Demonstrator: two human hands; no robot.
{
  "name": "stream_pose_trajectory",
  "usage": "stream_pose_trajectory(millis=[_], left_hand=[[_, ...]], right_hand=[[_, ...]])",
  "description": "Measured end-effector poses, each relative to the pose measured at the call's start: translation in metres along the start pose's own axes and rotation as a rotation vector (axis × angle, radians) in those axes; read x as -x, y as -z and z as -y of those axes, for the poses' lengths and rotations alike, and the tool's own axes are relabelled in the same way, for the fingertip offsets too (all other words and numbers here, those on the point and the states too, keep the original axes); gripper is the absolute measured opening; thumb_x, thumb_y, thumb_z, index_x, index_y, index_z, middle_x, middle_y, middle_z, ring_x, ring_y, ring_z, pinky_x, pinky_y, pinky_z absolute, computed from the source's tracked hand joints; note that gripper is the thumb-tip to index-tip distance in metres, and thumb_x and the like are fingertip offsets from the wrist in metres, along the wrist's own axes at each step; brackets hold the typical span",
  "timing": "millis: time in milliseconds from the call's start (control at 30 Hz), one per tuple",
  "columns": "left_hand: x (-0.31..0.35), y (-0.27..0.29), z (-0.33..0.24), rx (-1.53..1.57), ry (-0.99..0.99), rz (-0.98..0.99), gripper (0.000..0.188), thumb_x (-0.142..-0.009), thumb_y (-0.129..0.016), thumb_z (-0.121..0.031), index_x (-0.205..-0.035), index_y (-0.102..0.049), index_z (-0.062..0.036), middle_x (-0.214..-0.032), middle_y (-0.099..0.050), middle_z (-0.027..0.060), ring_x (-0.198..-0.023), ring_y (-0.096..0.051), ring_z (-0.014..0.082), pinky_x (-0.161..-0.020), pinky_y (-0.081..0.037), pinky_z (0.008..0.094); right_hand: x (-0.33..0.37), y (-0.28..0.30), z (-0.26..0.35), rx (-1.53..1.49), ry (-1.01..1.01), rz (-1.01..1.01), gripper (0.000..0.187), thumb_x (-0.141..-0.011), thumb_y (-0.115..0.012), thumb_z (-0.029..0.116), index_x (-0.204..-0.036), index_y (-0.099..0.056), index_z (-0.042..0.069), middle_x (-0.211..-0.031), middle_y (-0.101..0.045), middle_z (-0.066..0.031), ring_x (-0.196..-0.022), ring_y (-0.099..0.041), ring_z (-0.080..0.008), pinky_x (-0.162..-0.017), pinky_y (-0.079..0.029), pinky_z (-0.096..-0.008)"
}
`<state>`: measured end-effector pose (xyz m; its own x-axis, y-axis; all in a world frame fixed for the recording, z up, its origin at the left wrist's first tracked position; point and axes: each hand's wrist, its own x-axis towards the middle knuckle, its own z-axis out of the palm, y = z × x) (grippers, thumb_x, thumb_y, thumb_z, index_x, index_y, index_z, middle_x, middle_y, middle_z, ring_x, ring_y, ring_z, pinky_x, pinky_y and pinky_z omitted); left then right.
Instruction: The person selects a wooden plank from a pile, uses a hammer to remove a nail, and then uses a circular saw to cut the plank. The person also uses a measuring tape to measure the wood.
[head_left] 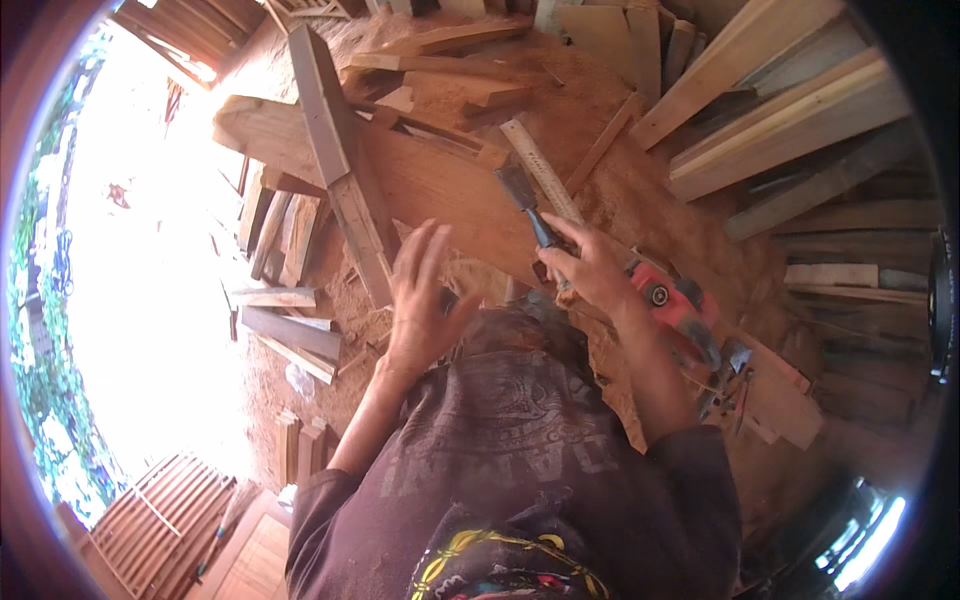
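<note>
My right hand is closed around the handle of a dark-handled tool with a broad, flat grey end pointing away from me. Whether that end is a blade or bristles is not clear. My left hand is raised in front of me, fingers apart and slightly blurred, holding nothing. A wide wooden board lies beyond both hands. Across its left part rests a squared timber, close to my left fingers. Just past the tool lies a pale ruler with markings.
A red power tool sits beside my right forearm, with small metal tools nearer me. Stacked planks fill the right side. Wood offcuts lie at left on sawdust-covered ground. A slatted wooden piece stands at lower left.
</note>
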<state>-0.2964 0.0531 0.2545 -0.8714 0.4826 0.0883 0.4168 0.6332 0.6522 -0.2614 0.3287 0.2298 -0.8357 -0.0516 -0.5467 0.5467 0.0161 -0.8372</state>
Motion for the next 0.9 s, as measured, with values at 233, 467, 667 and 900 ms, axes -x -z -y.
stream_pose_trajectory(millis=[233, 467, 667, 900], left_hand=[[0.058, 0.017, 0.083, 0.017, 0.504, -0.336, 0.087, -0.089, -0.085, -0.027, -0.16, -0.041, -0.003, -0.159, -0.046, 0.0249, -0.149, -0.042, 0.0427, -0.123, -0.036, 0.0513], [0.079, 0.0, 0.11, 0.399, 0.752, -0.264, 0.103, -0.088, -0.087, -0.042, -0.166, -0.032, -0.0055, -0.162, -0.043, 0.0243, -0.147, -0.048, 0.0373, -0.109, -0.051, 0.0488], [0.063, 0.007, 0.107, 0.262, 0.562, -0.282, 0.096, -0.091, -0.087, -0.038, -0.166, -0.035, -0.0101, -0.166, -0.041, 0.0214, -0.147, -0.049, 0.0352, -0.11, -0.051, 0.0504], [0.036, 0.004, 0.15, 0.413, 0.366, -0.219, 0.089, -0.092, -0.087, -0.029, -0.164, -0.04, -0.0072, -0.163, -0.045, 0.02, -0.142, -0.051, 0.0347, -0.106, -0.052, 0.0473]], right_hand=[[-0.081, 0.005, 0.036, -0.428, -0.051, 0.144, 0.055, -0.096, -0.07, 0.016, -0.142, -0.055, -0.01, -0.109, -0.073, -0.0161, -0.085, -0.07, -0.0166, -0.075, -0.058, -0.0281], [-0.175, -0.013, 0.037, -0.604, -0.071, 0.107, 0.049, -0.103, -0.069, 0.028, -0.137, -0.055, -0.004, -0.124, -0.069, -0.0213, -0.102, -0.074, -0.0272, -0.085, -0.063, -0.0304], [-0.151, -0.035, 0.029, -0.456, -0.043, -0.182, 0.046, -0.107, -0.066, 0.036, -0.137, -0.06, 0.002, -0.125, -0.07, -0.0173, -0.104, -0.074, -0.0248, -0.086, -0.06, -0.0345], [-0.009, -0.041, -0.047, -0.417, 0.096, -0.534, 0.028, -0.105, -0.07, 0.032, -0.116, -0.076, 0.007, -0.098, -0.076, -0.003, -0.084, -0.072, -0.0111, -0.071, -0.057, -0.0279]])
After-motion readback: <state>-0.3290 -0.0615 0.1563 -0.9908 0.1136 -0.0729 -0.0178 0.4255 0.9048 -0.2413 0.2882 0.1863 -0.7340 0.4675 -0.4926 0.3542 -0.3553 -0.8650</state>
